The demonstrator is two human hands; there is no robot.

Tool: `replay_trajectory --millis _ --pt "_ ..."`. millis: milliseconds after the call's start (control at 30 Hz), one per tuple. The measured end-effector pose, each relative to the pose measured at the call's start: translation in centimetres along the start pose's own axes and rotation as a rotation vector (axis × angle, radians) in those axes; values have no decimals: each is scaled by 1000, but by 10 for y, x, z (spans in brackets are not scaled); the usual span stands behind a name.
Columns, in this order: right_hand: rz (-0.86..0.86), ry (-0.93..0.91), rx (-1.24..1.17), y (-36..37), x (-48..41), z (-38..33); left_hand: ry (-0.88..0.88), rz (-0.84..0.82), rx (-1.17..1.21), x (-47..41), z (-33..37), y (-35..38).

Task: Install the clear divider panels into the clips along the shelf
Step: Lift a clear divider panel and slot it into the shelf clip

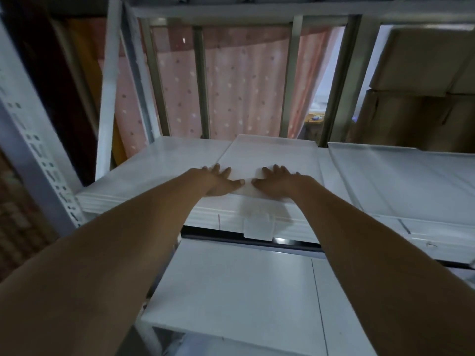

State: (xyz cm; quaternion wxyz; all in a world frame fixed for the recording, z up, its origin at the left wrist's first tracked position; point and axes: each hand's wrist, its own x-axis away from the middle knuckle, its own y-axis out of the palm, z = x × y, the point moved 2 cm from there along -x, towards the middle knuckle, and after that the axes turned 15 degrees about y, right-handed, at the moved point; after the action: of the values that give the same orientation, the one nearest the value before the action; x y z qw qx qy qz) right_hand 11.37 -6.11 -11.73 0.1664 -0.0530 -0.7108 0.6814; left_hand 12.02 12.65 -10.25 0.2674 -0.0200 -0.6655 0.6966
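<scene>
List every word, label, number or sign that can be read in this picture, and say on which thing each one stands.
No text can be read anywhere.
Clear plastic clip on the shelf front edge: blank.
Cardboard boxes at the right: no print visible.
Pink curtain behind: only a dot pattern.
Upright post at the left: only punched slots.

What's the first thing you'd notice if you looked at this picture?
Two bare arms stretch up the middle, with the left hand and right hand pressed flat, side by side, on a clear panel lying on the white shelf. Behind the shelf hangs a pink dotted curtain, and brown cardboard boxes sit at the upper right.
</scene>
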Motion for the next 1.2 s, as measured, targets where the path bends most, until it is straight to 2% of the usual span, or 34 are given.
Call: replay_trajectory --millis 267,367,500,600,767,867,900,1000,1033,1100,1200 --pt "36 -54 -71 7 11 -48 -22 1 19 18 -54 0" --pt "68 72 -186 5 15 -39 -23 6 25 19 -63 0" --pt "158 362 -496 -6 26 -23 -44 9 -87 19 -57 -2" --pt "184 462 -694 -13 34 -12 -65 38 -76 18 -49 2" --pt "234 534 -1065 -27 36 18 -46 126 -17 15 -37 15" --pt "156 513 -1205 -33 36 29 -34 144 -26 16 -38 18" --pt "112 511 -1363 -34 34 33 -28 145 -26 15 -39 18" --pt "127 570 -1532 -43 34 44 -28 141 -8 13 -43 18" --pt "77 592 -1558 -48 37 49 -29 146 1 12 -43 17" --pt "-15 612 -1790 -57 41 62 -30 140 78 11 -41 13" --pt "-30 478 -1891 -75 48 66 -13 95 307 3 -31 8"
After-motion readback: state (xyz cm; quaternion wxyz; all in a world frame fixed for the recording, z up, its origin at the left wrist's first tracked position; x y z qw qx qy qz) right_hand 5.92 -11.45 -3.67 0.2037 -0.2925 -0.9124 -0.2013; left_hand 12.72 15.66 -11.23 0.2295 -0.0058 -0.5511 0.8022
